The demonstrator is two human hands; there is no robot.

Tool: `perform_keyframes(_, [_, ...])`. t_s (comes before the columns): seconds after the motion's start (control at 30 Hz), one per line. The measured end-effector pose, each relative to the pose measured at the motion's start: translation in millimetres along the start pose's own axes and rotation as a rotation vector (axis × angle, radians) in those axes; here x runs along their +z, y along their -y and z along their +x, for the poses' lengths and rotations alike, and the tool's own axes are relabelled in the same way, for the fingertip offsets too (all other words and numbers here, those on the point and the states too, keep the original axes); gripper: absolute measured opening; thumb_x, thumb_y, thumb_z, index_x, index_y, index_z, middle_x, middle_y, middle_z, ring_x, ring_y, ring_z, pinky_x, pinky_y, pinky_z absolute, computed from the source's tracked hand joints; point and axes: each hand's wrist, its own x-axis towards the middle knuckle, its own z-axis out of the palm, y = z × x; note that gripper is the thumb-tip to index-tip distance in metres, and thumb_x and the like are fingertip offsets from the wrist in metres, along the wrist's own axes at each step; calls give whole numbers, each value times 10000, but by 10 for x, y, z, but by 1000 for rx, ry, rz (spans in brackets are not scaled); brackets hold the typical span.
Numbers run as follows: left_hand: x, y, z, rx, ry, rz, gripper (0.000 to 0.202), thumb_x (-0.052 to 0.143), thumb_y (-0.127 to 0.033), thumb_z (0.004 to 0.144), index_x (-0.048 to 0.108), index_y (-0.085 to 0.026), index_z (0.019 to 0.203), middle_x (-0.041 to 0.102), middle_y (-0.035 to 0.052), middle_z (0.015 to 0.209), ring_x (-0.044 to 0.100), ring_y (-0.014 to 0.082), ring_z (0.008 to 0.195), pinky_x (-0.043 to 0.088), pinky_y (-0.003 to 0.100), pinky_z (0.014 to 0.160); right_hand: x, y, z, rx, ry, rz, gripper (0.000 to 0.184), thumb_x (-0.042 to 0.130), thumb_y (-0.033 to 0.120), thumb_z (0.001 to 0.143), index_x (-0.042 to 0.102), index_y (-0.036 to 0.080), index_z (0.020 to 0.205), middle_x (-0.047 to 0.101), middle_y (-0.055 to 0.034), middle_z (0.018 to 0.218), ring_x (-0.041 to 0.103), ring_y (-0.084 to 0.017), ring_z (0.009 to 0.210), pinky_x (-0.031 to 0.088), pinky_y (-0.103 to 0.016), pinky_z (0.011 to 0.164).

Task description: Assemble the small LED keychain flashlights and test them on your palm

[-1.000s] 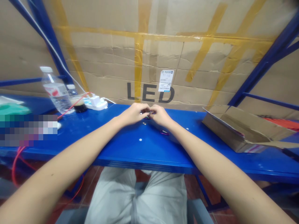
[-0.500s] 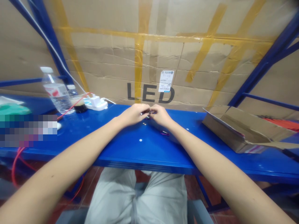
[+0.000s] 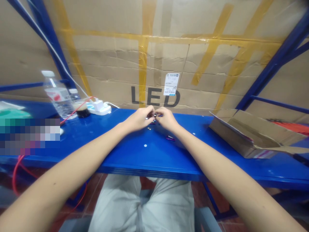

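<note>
My left hand [image 3: 138, 118] and my right hand [image 3: 165, 118] meet fingertip to fingertip above the blue bench [image 3: 135, 151]. Both pinch a small metal part [image 3: 153, 116] between them; it is too small to name. Below the hands a small metal piece [image 3: 149, 129] lies on the bench. A small purple part [image 3: 170, 138] lies by my right wrist. A white dot [image 3: 145, 145] sits nearer the bench's front edge.
A flattened cardboard box [image 3: 243, 135] lies at the right. At the left stand a water bottle [image 3: 58, 95], a dark-based cup [image 3: 81, 108] and a white power strip [image 3: 99, 107] with a red cable [image 3: 16, 167]. Taped cardboard marked LED [image 3: 155, 96] forms the back wall.
Both hands have lifted slightly and stayed pinched together over the same spot; the view shifted a little.
</note>
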Motion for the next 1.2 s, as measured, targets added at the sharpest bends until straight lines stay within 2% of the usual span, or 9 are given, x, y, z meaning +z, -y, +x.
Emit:
perform_keyframes(0.2, [-39, 1, 3, -31, 12, 29, 59, 559, -183, 891, 562, -191, 949, 676, 27, 858, 618, 156, 764, 433, 270, 682, -10, -4, -2, 36, 1, 17, 230, 615, 11, 741, 761, 150, 851, 659, -50, 873, 616, -168, 799, 486, -290, 770])
perform_keyframes(0.33, [-80, 39, 9, -82, 38, 119, 69, 551, -198, 885, 592, -187, 940, 692, 45, 867, 616, 173, 763, 403, 280, 669, -44, 65, -17, 193, 145, 210, 69, 650, 90, 785, 693, 138, 808, 675, -35, 749, 630, -158, 690, 509, -273, 662])
perform_keyframes(0.43, [-112, 58, -1, -153, 164, 196, 90, 553, -224, 873, 629, -185, 900, 699, 56, 835, 608, 181, 726, 379, 282, 642, -99, 113, -29, 300, 308, 358, 39, 677, 135, 804, 675, 124, 842, 684, -45, 726, 641, -151, 634, 506, -250, 565])
perform_keyframes(0.57, [-129, 75, -23, -183, 420, 181, 131, 565, -219, 842, 690, -183, 851, 721, 57, 829, 598, 172, 676, 365, 277, 609, -184, 100, -48, 322, 510, 360, 55, 708, 140, 771, 690, 120, 819, 675, -30, 677, 626, -127, 571, 443, -215, 476])
perform_keyframes(0.7, [-98, 114, -26, -111, 500, 87, 231, 565, -179, 841, 760, -221, 958, 764, 33, 949, 649, 171, 770, 400, 264, 665, -214, 35, -55, 354, 603, 376, 147, 723, 134, 711, 735, 130, 857, 708, -30, 722, 619, -114, 557, 427, -209, 463])
perform_keyframes(0.9, [-34, 154, -21, -114, 542, 102, 257, 563, -141, 846, 780, -237, 946, 778, 22, 969, 679, 186, 840, 422, 274, 733, -196, 22, -42, 260, 656, 305, 226, 679, 101, 671, 786, 142, 865, 680, -3, 634, 588, -116, 544, 407, -212, 475])
perform_keyframes(1.1, [-33, 157, -19, -195, 505, 99, 112, 595, -172, 800, 693, -185, 851, 708, 23, 820, 612, 171, 728, 387, 269, 651, -152, -15, -39, 106, 657, 255, 294, 574, 51, 660, 786, 152, 837, 737, -25, 853, 613, -107, 593, 474, -219, 545])
perform_keyframes(1.2, [-43, 167, -17, -214, 510, 74, 81, 589, -158, 768, 657, -182, 805, 681, 12, 784, 594, 160, 701, 376, 266, 630, -158, -15, -40, 100, 657, 240, 296, 581, 52, 663, 782, 149, 858, 733, -23, 841, 615, -106, 595, 488, -221, 564])
